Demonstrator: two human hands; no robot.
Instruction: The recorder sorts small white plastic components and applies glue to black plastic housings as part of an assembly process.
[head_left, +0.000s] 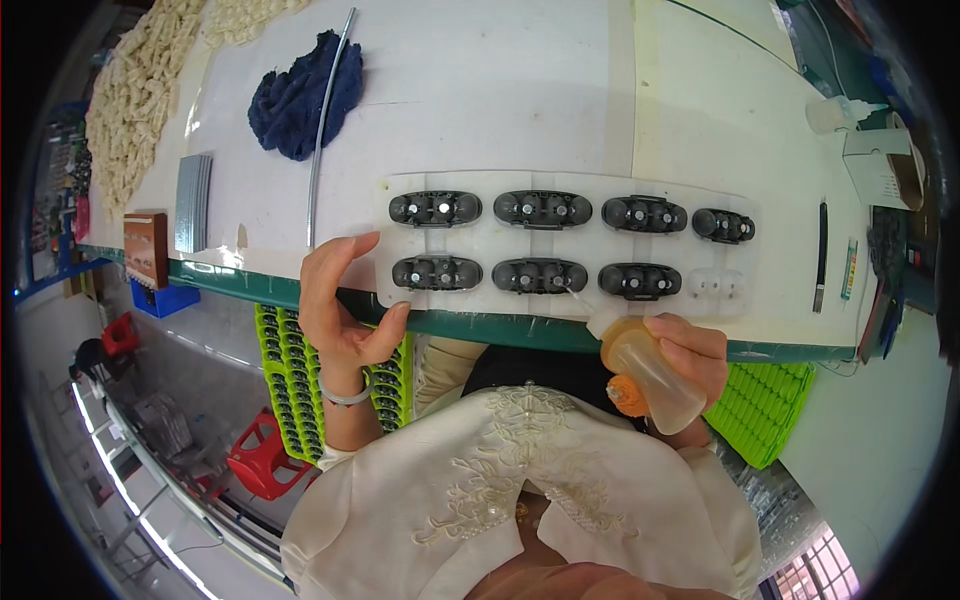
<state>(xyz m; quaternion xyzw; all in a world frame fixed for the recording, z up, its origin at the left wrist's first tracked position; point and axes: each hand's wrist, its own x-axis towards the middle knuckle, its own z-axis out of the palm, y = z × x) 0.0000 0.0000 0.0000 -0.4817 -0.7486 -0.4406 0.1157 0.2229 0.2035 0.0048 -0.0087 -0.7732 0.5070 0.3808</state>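
White embroidered clothing (520, 430) fills the foreground as the right grip (700, 360) wraps the squeeze bottle (650, 380), seemingly light, soft and best held mid-body, nozzle by the tray's (597, 245) black part (540, 275), left grip (345, 315) spread wide.

- The bottle (655, 375) is partly hiding the right hand (703, 358).
- The top edge is cutting the pale heap (143, 95).
- The counter (480, 110) is partly hiding green trays (768, 408).
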